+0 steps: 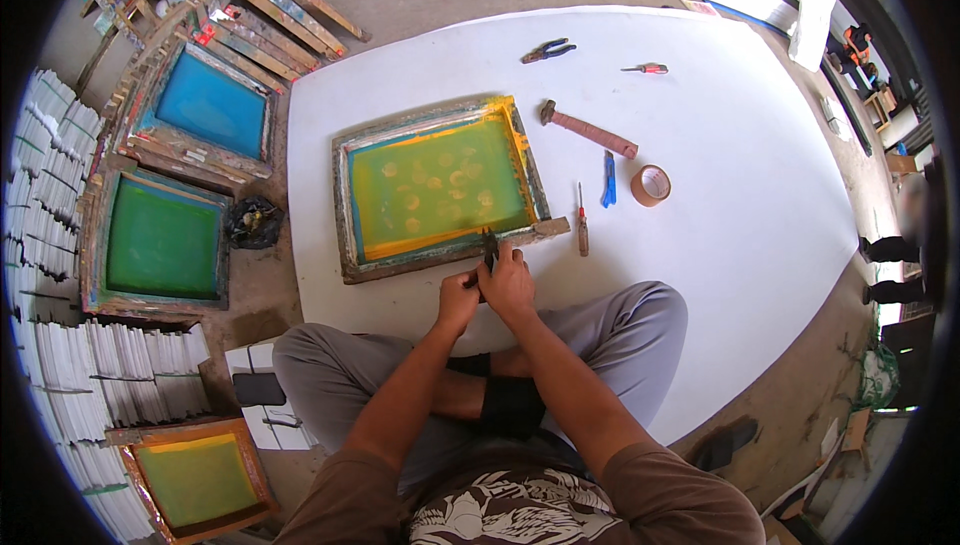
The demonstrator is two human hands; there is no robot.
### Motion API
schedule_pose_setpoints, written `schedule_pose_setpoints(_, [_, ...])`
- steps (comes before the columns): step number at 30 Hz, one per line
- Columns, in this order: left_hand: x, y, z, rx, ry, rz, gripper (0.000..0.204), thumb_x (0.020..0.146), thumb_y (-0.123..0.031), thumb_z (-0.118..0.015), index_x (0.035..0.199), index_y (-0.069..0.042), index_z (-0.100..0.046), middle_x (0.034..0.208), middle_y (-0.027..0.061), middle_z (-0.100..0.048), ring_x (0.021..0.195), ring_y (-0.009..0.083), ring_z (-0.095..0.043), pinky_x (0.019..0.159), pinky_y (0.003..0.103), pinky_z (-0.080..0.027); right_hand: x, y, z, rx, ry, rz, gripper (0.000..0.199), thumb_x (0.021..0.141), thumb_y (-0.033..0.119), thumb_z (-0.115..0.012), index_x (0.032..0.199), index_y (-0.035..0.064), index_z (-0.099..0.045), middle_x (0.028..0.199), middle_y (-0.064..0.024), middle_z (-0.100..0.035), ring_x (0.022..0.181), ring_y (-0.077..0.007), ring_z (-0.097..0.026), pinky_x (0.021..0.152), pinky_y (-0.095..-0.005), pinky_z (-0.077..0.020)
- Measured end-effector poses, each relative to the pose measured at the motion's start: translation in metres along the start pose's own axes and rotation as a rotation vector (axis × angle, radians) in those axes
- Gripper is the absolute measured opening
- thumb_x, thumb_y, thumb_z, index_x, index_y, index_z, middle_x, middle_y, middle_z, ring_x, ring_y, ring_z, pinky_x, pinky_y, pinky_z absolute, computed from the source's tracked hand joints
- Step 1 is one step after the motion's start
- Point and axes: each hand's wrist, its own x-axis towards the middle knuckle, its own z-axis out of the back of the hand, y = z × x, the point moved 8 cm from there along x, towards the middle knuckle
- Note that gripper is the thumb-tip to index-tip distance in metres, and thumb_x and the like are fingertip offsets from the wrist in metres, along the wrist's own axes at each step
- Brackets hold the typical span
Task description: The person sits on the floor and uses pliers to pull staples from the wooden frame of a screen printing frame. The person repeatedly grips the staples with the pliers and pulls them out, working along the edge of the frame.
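Observation:
Both of my hands are closed round a dark plier-like tool (pixel 489 239) at the near edge of a screen-printing frame (pixel 347 235). My left hand (pixel 459 298) grips it lower down, and my right hand (pixel 509 283) is just above and to the right. The tool's upper end reaches the frame's near wooden bar; whether it bites on anything there is too small to tell. Yellow-green mesh (pixel 435 185) with pale round spots fills the frame, which has yellow and blue paint along its sides. A wooden piece (pixel 551 229) juts out at its near right corner.
Right of the frame lie a hammer (pixel 592 131), a blue utility knife (pixel 608 181), brown tape (pixel 650 185) and a screwdriver (pixel 583 227). Pliers (pixel 548 51) and a second screwdriver (pixel 647 69) lie farther off. Blue (pixel 211 103) and green (pixel 163 237) screens and paper stacks (pixel 55 215) stand left.

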Motion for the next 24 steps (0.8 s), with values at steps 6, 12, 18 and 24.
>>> schedule_pose_setpoints(6, [-0.002, 0.007, 0.002, -0.045, 0.021, 0.100, 0.024, 0.090, -0.008, -0.070, 0.108, 0.007, -0.074, 0.087, 0.0087, -0.074, 0.077, 0.0123, -0.066, 0.071, 0.029, -0.053, -0.001, 0.003, -0.001, -0.042, 0.042, -0.021, 0.049, 0.087, 0.030, -0.067, 0.123, 0.0033, -0.049, 0.110, -0.0263, -0.060, 0.105, -0.0473, -0.061, 0.084, -0.0566, -0.0525])
schedule_pose_setpoints(12, [-0.004, -0.002, 0.023, 0.151, 0.074, 0.062, 0.031, 0.084, -0.010, -0.074, 0.111, 0.007, -0.072, 0.085, 0.0104, -0.073, 0.071, 0.0132, -0.065, 0.065, 0.028, -0.052, -0.005, 0.004, -0.005, -0.085, 0.007, 0.006, 0.051, 0.086, 0.029, -0.068, 0.127, 0.0053, -0.049, 0.112, -0.0240, -0.059, 0.109, -0.0457, -0.058, 0.085, -0.0561, -0.0522])
schedule_pose_setpoints(18, [-0.004, -0.050, 0.059, 0.181, -0.209, 0.100, 0.035, 0.083, -0.016, -0.076, 0.111, 0.004, -0.073, 0.085, 0.0098, -0.073, 0.067, 0.0150, -0.065, 0.061, 0.029, -0.051, -0.012, 0.015, 0.006, -0.238, -0.120, -0.080, 0.041, 0.090, 0.026, -0.063, 0.124, 0.0059, -0.053, 0.108, -0.0210, -0.060, 0.106, -0.0414, -0.060, 0.084, -0.0582, -0.0516])
schedule_pose_setpoints(24, [0.010, -0.086, 0.063, 0.878, -0.290, -0.280, 0.045, 0.083, -0.024, -0.079, 0.123, -0.005, -0.070, 0.112, 0.0098, -0.072, 0.103, 0.0290, -0.066, 0.092, 0.042, -0.051, -0.009, 0.016, -0.011, -0.380, -0.055, -0.108, 0.041, 0.092, 0.026, -0.061, 0.126, 0.0071, -0.050, 0.104, -0.0151, -0.059, 0.091, -0.0357, -0.068, 0.069, -0.0488, -0.0588])
